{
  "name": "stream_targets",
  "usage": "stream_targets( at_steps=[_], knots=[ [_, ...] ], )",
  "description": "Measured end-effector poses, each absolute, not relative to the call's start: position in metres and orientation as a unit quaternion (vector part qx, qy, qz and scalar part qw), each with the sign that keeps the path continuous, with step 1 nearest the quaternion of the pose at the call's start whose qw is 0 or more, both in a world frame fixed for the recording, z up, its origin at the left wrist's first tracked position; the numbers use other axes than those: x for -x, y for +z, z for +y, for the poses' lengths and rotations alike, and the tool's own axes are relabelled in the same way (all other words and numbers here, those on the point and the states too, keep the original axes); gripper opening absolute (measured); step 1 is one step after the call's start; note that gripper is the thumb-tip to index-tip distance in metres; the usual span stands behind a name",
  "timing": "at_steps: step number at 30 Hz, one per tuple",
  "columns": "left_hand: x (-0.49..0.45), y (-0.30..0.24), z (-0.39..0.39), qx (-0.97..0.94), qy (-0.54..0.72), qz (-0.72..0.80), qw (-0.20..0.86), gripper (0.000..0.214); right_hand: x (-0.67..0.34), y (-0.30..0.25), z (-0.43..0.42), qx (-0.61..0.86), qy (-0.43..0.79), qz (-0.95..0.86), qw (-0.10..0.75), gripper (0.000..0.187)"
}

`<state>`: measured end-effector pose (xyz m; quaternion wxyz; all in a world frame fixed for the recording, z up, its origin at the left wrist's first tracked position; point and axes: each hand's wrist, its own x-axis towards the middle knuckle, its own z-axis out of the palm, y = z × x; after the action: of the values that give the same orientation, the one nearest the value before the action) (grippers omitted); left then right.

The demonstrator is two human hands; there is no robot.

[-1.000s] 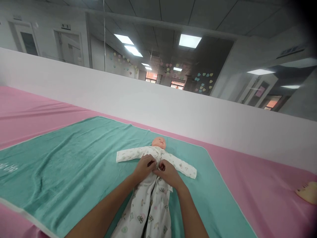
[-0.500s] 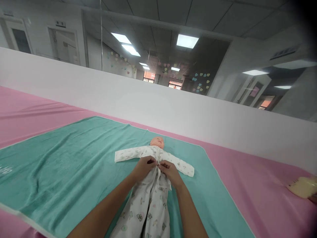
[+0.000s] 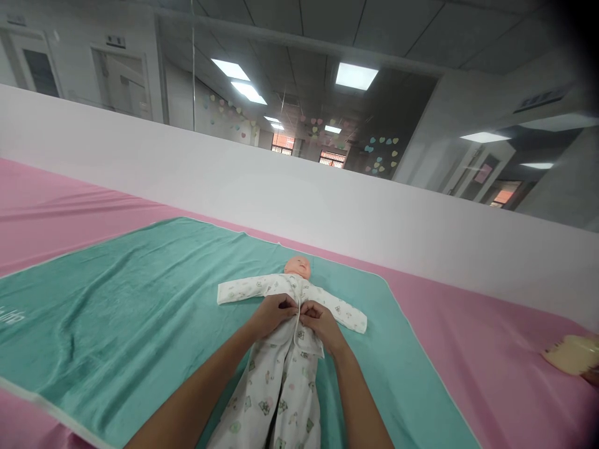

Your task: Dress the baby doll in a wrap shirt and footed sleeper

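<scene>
A baby doll (image 3: 298, 267) lies on its back on a teal towel (image 3: 140, 312), dressed in a white printed romper (image 3: 281, 386) with sleeves spread out to both sides. My left hand (image 3: 272, 315) and my right hand (image 3: 319, 323) meet over the doll's chest. Both have fingers curled in a pinch on the romper's front opening, one on each edge. My forearms reach in from the bottom of the view and cover part of the romper's sides.
The towel lies on a pink sheet (image 3: 491, 362) covering the bed. A low white partition (image 3: 327, 206) runs along the far edge. A pale yellowish object (image 3: 573, 354) rests at the right edge of the sheet.
Both hands have moved slightly up the doll's chest and closer together, still pinching the romper's front. The view has shifted a little; the doll has stayed in place.
</scene>
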<state>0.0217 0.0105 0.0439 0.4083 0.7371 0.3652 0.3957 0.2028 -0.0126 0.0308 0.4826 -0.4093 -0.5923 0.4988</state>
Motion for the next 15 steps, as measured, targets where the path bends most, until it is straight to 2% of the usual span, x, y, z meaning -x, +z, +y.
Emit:
stream_targets(
  at_steps=[7, 12, 15],
  knots=[
    [-0.029, 0.043, 0.008, -0.732, 0.397, 0.381, 0.401, 0.014, -0.196, 0.026, -0.011, 0.442, 0.441, -0.622, 0.473, 0.019],
    [-0.037, 0.043, 0.005, -0.745, 0.399, 0.421, 0.329, 0.014, -0.193, 0.028, -0.012, 0.453, 0.409, -0.652, 0.45, 0.022],
    [-0.037, 0.044, 0.004, -0.748, 0.396, 0.425, 0.321, 0.016, -0.195, 0.027, -0.011, 0.449, 0.415, -0.654, 0.446, 0.024]
  ],
)
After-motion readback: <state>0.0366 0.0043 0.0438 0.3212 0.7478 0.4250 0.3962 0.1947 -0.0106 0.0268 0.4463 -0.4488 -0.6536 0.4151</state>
